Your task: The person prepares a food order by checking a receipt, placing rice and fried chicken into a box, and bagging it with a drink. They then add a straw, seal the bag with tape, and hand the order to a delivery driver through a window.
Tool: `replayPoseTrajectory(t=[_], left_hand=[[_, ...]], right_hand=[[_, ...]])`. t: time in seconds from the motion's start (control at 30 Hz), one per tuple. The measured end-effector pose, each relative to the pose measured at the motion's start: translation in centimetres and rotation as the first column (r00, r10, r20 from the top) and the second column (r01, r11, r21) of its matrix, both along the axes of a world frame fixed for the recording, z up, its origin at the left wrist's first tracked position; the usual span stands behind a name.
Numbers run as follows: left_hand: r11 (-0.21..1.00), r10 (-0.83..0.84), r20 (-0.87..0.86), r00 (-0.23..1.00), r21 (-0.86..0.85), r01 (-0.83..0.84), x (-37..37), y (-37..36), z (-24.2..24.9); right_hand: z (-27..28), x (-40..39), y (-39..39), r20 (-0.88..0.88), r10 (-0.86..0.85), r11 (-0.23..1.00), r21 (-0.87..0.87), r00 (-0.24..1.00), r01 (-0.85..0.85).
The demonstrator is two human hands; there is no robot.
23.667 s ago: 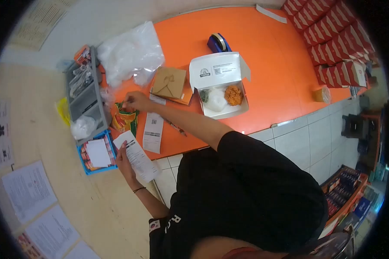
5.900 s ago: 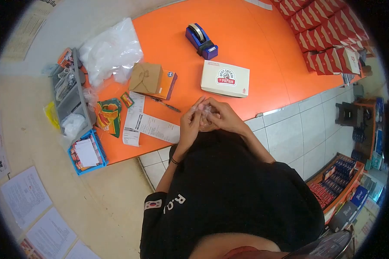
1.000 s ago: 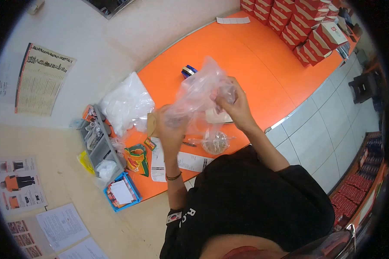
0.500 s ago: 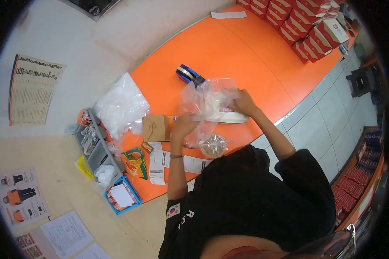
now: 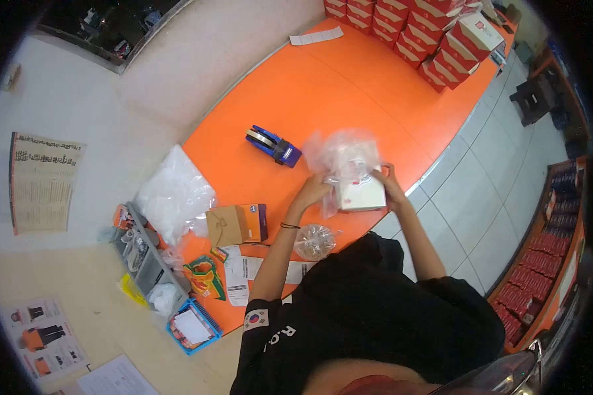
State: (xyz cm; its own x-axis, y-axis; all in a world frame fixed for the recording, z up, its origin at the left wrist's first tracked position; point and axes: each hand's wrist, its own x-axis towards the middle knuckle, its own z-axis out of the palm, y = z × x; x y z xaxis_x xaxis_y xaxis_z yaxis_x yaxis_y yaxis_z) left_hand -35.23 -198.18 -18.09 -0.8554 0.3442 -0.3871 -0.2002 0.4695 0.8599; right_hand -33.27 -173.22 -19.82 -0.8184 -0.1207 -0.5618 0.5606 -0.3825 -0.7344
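A white box [image 5: 364, 194] lies on the orange table in front of me, with a clear plastic bag [image 5: 349, 146] bunched over its far part. My left hand [image 5: 314, 189] is closed on the plastic at the box's left side. At the right edge, my right hand [image 5: 391, 187] grips the box, thumb towards its top. A blue tape dispenser [image 5: 275, 146] stands beyond my left hand. Close to my left forearm are a brown and dark-blue carton [image 5: 237, 224] and a clear bag with brownish contents [image 5: 315, 242].
White plastic bags [image 5: 176, 194] lie by the wall. Nearby are a grey organizer [image 5: 141, 247], a blue basket [image 5: 194, 327] and paper slips [image 5: 236, 276]. Red-and-white boxes [image 5: 435, 39] are stacked at the far end of the orange table [image 5: 349, 85].
The plastic has come down over the white box, which now shows more plainly. My right hand has moved from the plastic to the box's right edge. The view has shifted.
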Motion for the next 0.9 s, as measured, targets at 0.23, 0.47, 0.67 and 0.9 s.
replayPoseTrajectory(t=[0.23,0.47,0.67,0.9], left_hand=[[0.76,0.211,-0.809,0.549,-0.217,-0.612,-0.6,-7.9,16.9],[0.773,0.379,-0.773,0.509,-0.038,-0.633,-1.1,-10.7,21.8],[0.991,0.132,-0.341,0.931,0.029,-0.13,0.9,-6.0,26.1],[0.861,-0.439,-0.567,0.697,-0.488,0.145,10.3,-5.3,34.6]], right_hand=[[4.7,-1.4,4.9,0.012,0.125,0.949,-0.293,0.992,-0.116],[15.2,-0.2,5.0,-0.131,0.284,0.651,-0.701,0.95,-0.291],[19.4,0.0,-5.2,-0.406,0.092,0.741,-0.582,0.909,-0.335],[20.6,-2.6,-12.1,-0.527,0.009,0.756,-0.553,0.85,-0.35]])
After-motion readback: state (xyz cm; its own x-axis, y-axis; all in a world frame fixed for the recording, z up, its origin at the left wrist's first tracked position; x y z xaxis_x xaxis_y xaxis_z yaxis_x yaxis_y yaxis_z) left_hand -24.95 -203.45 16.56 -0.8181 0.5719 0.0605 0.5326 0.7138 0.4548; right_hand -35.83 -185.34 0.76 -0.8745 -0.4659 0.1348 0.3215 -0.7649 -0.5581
